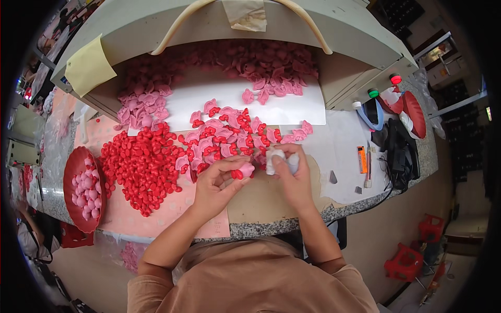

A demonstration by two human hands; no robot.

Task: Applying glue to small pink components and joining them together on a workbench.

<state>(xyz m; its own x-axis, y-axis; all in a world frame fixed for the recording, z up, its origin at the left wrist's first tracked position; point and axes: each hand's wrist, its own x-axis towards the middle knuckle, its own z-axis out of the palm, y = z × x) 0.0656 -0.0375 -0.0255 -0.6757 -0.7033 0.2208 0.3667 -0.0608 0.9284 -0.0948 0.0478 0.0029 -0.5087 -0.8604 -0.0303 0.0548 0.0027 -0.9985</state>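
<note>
The left hand pinches a pink piece with a small red piece at its underside, fingers curled round them just above the table edge. The right hand is closed around a small white bottle, its tip pointing toward the pink piece; the two hands nearly touch.

Directly beyond the hands lies a mixed scatter of pink and red pieces. To its left sits a dense heap of red pieces on a pink sheet. Further left, a red tray holds pink pieces. A white sheet runs under a grey hood, with a pile of pink pieces at the back.

On the right of the granite table are an orange tube, a black bag and a cable.
</note>
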